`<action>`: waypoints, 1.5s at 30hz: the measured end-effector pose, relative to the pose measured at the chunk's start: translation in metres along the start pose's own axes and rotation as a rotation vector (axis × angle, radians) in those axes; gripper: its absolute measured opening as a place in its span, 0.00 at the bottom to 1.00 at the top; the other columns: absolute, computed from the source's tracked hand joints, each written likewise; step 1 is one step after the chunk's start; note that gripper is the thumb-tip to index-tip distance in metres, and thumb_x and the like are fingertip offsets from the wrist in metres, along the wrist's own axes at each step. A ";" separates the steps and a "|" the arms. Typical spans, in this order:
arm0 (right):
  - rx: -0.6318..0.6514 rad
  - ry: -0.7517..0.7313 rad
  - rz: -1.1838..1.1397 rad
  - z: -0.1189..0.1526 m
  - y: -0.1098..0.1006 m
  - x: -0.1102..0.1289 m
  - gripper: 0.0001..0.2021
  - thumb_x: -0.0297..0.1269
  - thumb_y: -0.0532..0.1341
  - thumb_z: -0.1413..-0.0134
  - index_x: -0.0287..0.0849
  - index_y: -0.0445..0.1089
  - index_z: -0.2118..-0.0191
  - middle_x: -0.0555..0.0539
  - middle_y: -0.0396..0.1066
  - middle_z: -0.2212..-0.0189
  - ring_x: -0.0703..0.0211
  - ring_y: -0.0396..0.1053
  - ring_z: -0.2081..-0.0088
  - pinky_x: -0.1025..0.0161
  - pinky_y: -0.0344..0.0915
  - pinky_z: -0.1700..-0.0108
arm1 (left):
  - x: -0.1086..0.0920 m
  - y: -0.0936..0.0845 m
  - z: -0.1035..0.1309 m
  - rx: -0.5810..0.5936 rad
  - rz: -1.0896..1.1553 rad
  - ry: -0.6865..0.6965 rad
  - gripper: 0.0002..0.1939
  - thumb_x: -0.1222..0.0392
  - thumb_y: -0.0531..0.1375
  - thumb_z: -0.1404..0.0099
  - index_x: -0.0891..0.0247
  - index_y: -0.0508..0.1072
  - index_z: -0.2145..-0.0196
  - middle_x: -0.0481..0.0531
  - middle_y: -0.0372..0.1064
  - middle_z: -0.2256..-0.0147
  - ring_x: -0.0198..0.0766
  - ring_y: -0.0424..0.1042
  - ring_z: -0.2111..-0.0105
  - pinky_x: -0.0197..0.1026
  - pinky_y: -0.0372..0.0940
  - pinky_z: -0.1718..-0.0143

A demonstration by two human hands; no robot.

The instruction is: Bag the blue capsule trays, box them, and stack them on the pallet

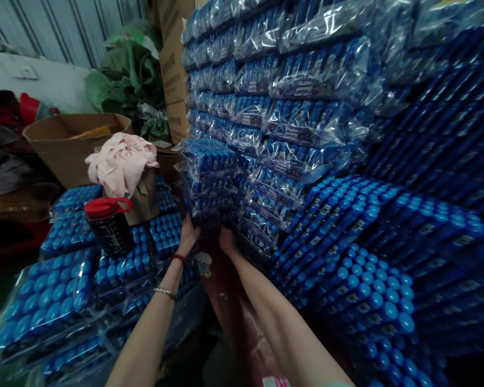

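Observation:
A stack of clear-wrapped packs of blue bottles (210, 180) stands in front of me at the far end of a dark red surface (229, 312). My left hand (189, 235) grips the stack low on its left side, its fingers against the wrap. At the front lower right of the stack is my right hand (227, 239), its fingers curled under the bottom pack and mostly hidden. The bottles look like small cylinders with rounded blue caps. A red cord and a silver bracelet circle my left wrist.
Wrapped packs (306, 80) form a tall wall behind. Loose blue bottles (371, 279) are piled on the right. To the left, a black bottle with a red lid (112, 228) and a pink cloth (123, 161) rest over more packs (44, 290). Cardboard boxes (172, 70) stand behind.

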State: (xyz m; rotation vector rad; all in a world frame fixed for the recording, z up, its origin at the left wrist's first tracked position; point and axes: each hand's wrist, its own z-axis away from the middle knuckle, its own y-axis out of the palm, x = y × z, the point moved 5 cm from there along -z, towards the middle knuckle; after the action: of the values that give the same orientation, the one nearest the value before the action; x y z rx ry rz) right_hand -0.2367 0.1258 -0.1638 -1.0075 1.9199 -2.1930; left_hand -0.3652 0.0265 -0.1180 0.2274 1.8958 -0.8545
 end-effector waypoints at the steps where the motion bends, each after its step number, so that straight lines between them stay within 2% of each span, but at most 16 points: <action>1: -0.003 -0.010 0.007 0.006 0.000 0.000 0.18 0.21 0.48 0.43 0.38 0.65 0.50 0.36 0.73 0.59 0.54 0.71 0.54 0.63 0.64 0.58 | -0.002 -0.001 0.003 -0.001 0.003 0.000 0.37 0.74 0.53 0.47 0.73 0.54 0.39 0.66 0.58 0.41 0.49 0.61 0.43 0.49 0.56 0.41; 6: 0.006 -0.039 0.021 0.038 -0.004 -0.002 0.20 0.19 0.47 0.45 0.40 0.64 0.50 0.39 0.73 0.59 0.56 0.71 0.55 0.65 0.62 0.59 | -0.021 -0.006 0.024 -0.008 0.134 0.027 0.29 0.68 0.48 0.40 0.72 0.57 0.40 0.63 0.56 0.40 0.46 0.56 0.40 0.48 0.51 0.38; 10: 0.026 -0.029 0.016 0.055 -0.007 -0.012 0.20 0.19 0.48 0.46 0.41 0.64 0.51 0.40 0.73 0.61 0.57 0.71 0.57 0.66 0.60 0.62 | -0.032 -0.008 0.042 -0.010 0.187 0.014 0.25 0.62 0.46 0.36 0.71 0.59 0.42 0.65 0.62 0.44 0.48 0.59 0.42 0.52 0.53 0.40; 12: 0.029 -0.015 0.012 0.062 -0.007 -0.018 0.19 0.20 0.48 0.46 0.42 0.64 0.52 0.41 0.73 0.62 0.58 0.72 0.59 0.67 0.59 0.63 | -0.036 -0.011 0.050 -0.013 0.205 0.006 0.26 0.62 0.46 0.36 0.72 0.57 0.41 0.66 0.60 0.43 0.48 0.58 0.41 0.52 0.52 0.40; 14: 0.026 0.002 0.008 0.068 -0.007 -0.023 0.18 0.21 0.47 0.45 0.42 0.65 0.54 0.42 0.73 0.64 0.58 0.72 0.62 0.67 0.57 0.66 | -0.045 -0.019 0.056 -0.069 0.266 0.035 0.30 0.63 0.47 0.38 0.72 0.52 0.39 0.64 0.53 0.39 0.46 0.51 0.38 0.50 0.46 0.37; 17: 0.009 0.020 0.003 0.077 -0.007 -0.029 0.16 0.22 0.46 0.43 0.42 0.66 0.56 0.42 0.73 0.66 0.58 0.72 0.64 0.67 0.55 0.68 | -0.066 -0.042 0.064 -0.220 0.452 0.133 0.35 0.65 0.49 0.40 0.66 0.44 0.36 0.57 0.41 0.34 0.40 0.42 0.35 0.45 0.41 0.35; 20: -0.019 0.015 -0.007 0.088 -0.010 -0.033 0.15 0.23 0.45 0.42 0.41 0.67 0.57 0.43 0.73 0.67 0.60 0.71 0.65 0.67 0.53 0.69 | -0.079 -0.057 0.071 -0.249 0.513 0.183 0.34 0.61 0.48 0.37 0.63 0.44 0.35 0.55 0.42 0.35 0.41 0.46 0.36 0.46 0.46 0.37; 23: -0.032 0.000 -0.023 0.100 -0.011 -0.038 0.14 0.23 0.46 0.42 0.40 0.67 0.59 0.43 0.73 0.69 0.61 0.70 0.67 0.67 0.51 0.70 | -0.063 -0.055 0.083 -0.184 0.263 0.111 0.34 0.61 0.49 0.38 0.68 0.45 0.36 0.62 0.52 0.38 0.45 0.55 0.39 0.50 0.49 0.38; 25: -0.038 -0.008 -0.033 0.107 -0.012 -0.041 0.14 0.23 0.46 0.43 0.40 0.67 0.60 0.44 0.73 0.70 0.61 0.70 0.68 0.67 0.50 0.70 | -0.041 -0.046 0.094 -0.110 -0.040 0.111 0.34 0.63 0.52 0.41 0.71 0.50 0.37 0.66 0.57 0.41 0.50 0.56 0.40 0.56 0.44 0.38; 28: -0.053 -0.010 -0.048 0.116 -0.012 -0.045 0.14 0.22 0.47 0.44 0.40 0.67 0.60 0.44 0.73 0.69 0.61 0.70 0.67 0.67 0.50 0.70 | -0.013 -0.033 0.107 -0.015 -0.448 0.295 0.28 0.65 0.54 0.43 0.68 0.63 0.43 0.65 0.58 0.41 0.54 0.51 0.38 0.59 0.34 0.37; 30: -0.061 0.001 -0.057 0.122 -0.012 -0.048 0.14 0.22 0.47 0.43 0.40 0.67 0.60 0.44 0.73 0.69 0.61 0.70 0.67 0.67 0.50 0.69 | -0.003 -0.032 0.108 0.006 -0.586 0.378 0.25 0.64 0.53 0.40 0.65 0.65 0.44 0.64 0.57 0.40 0.54 0.50 0.38 0.58 0.35 0.37; 34: -0.067 0.015 -0.086 0.137 -0.011 -0.057 0.13 0.23 0.47 0.42 0.40 0.67 0.61 0.44 0.73 0.70 0.62 0.70 0.68 0.67 0.51 0.70 | 0.002 -0.041 0.092 0.093 -0.704 0.336 0.27 0.62 0.55 0.39 0.61 0.61 0.41 0.63 0.55 0.40 0.55 0.50 0.38 0.61 0.41 0.39; 37: -0.064 0.019 -0.107 0.151 -0.010 -0.062 0.13 0.25 0.45 0.40 0.39 0.67 0.61 0.44 0.73 0.71 0.61 0.71 0.69 0.67 0.51 0.71 | 0.001 -0.048 0.079 0.157 -0.710 0.284 0.29 0.65 0.56 0.40 0.57 0.61 0.41 0.63 0.54 0.39 0.56 0.50 0.38 0.64 0.44 0.42; 42: -0.033 0.034 -0.119 0.171 -0.010 -0.059 0.14 0.27 0.44 0.38 0.39 0.67 0.61 0.41 0.74 0.69 0.59 0.72 0.67 0.67 0.52 0.71 | 0.006 -0.052 0.073 0.103 -0.639 0.219 0.29 0.68 0.56 0.41 0.61 0.63 0.42 0.66 0.52 0.39 0.58 0.48 0.38 0.63 0.45 0.41; 45: -0.008 0.060 -0.119 0.182 -0.011 -0.052 0.15 0.28 0.43 0.38 0.39 0.67 0.60 0.40 0.74 0.69 0.57 0.73 0.66 0.66 0.53 0.70 | 0.008 -0.050 0.077 0.075 -0.639 0.213 0.30 0.68 0.55 0.41 0.64 0.60 0.40 0.68 0.51 0.39 0.57 0.47 0.37 0.61 0.42 0.39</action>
State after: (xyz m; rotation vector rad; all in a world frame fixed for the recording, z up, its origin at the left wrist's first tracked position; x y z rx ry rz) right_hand -0.1006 -0.0058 -0.1743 -1.0957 1.9428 -2.3061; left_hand -0.3390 -0.0623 -0.1211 -0.2733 2.1716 -1.3687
